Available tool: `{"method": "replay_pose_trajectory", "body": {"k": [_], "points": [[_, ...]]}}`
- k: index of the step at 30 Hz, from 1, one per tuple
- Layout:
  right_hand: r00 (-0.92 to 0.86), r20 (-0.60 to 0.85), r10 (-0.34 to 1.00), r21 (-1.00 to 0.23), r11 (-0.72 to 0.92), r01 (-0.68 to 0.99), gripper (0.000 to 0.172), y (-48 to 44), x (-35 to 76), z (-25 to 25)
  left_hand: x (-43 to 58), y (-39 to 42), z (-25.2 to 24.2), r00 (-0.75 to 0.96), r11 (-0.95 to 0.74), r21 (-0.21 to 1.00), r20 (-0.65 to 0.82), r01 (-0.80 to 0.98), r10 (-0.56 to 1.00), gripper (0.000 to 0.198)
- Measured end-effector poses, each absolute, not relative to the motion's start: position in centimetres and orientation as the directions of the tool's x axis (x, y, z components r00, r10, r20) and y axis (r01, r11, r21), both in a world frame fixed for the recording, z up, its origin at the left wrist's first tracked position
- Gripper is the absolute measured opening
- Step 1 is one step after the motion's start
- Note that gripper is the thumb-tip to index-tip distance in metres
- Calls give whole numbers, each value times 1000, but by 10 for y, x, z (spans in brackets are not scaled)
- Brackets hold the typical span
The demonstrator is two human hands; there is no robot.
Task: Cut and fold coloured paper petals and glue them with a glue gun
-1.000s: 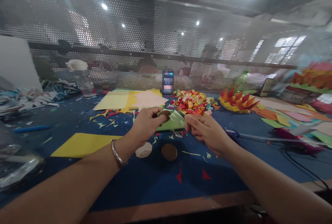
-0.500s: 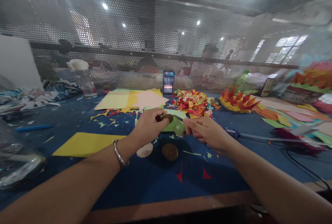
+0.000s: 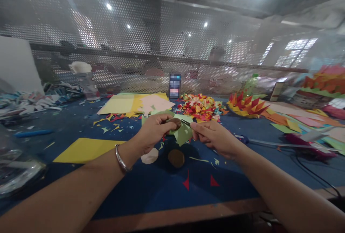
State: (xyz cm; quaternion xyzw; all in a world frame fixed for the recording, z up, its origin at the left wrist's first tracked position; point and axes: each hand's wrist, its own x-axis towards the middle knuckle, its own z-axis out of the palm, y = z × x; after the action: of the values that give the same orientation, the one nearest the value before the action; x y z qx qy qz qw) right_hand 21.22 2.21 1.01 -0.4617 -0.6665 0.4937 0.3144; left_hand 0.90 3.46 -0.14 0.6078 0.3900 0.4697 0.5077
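Over the middle of the tabletop (image 3: 151, 197), the left hand (image 3: 154, 132) has its fingers pinched on green paper (image 3: 182, 136) and a brown disc (image 3: 177, 122). To the right, the right hand's (image 3: 211, 136) fingers grip what look like scissors (image 3: 185, 121), against the paper.

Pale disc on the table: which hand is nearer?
Left. The left hand is just beyond the pale disc; the right hand is farther off, beyond and rightward.

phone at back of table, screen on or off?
On: the phone screen is lit, with a bluish patch near the top and a pinkish band lower down. Cannot tell what it displays; it's blurred.
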Motion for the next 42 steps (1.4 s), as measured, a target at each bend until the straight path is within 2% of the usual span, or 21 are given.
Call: {"method": "replay_pose_trajectory", "body": {"k": [10, 17, 27, 42], "points": [[-372, -39, 928, -947, 84, 309, 50, 24, 214, 10, 8, 35, 3, 227, -119, 991, 130, -63, 965, 13], [-374, -43, 926, -953, 74, 294, 51, 23, 213, 10, 8, 34, 3, 285, -67, 996, 81, -58, 955, 16], [-392, -32, 919, -964, 76, 255, 52, 22, 214, 13, 8, 33, 4, 305, -25, 988, 72, -154, 950, 19], [-386, -35, 922, -946, 93, 310, 51, 23, 213, 12, 8, 35, 3, 300, 88, 990, -50, -114, 953, 18]]}}
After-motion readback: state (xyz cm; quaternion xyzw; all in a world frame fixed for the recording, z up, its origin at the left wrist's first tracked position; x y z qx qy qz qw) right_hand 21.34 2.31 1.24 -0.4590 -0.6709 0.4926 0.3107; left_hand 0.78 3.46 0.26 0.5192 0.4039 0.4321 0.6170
